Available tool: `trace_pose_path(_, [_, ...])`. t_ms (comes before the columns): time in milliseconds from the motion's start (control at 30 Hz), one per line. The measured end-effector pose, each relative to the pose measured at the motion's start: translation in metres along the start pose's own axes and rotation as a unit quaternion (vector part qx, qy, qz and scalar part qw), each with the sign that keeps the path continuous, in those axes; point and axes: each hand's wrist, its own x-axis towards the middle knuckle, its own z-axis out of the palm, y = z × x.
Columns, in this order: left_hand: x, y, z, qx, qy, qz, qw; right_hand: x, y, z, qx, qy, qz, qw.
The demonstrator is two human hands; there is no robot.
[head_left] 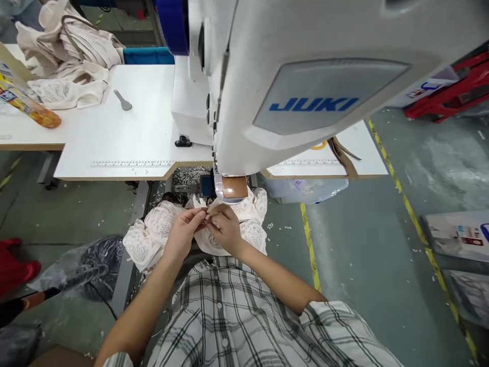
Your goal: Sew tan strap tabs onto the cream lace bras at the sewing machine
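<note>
In front of my body, below the sewing machine head (239,153), cream lace bras (162,224) lie bunched on my lap. My left hand (184,229) is closed, thumb and forefinger pinching a narrow edge or strap of the fabric. Close against it, my right hand (225,230) pinches the same small part, its fingertips bent inward. What exactly lies between the fingertips is partly hidden, though a thin brownish edge shows there. The hands meet just in front of the machine's needle area (234,188), below its brown-faced guard. More lace spreads right of my right hand.
The white table (145,117) carries a printed ruler, a grey spoon-shaped tool (123,100), a bottle (28,102) and a heap of cream garments (72,46). Brown strips (344,158) hang over the right edge. A clear plastic bin (305,189) stands beneath; bagged material (91,270) lies left.
</note>
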Motion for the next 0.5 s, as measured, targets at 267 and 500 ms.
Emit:
trace_pose_path(267, [-0.013, 0.017, 0.009, -0.02, 0.002, 0.034, 0.999, 0.003, -0.023, -0.049, -0.037, -0.095, 0.024, 0.995])
trace_pose_path(500, [-0.031, 0.034, 0.018, 0.031, -0.013, 0.03, 0.999, 0.013, -0.025, -0.049, -0.063, -0.05, 0.023, 0.997])
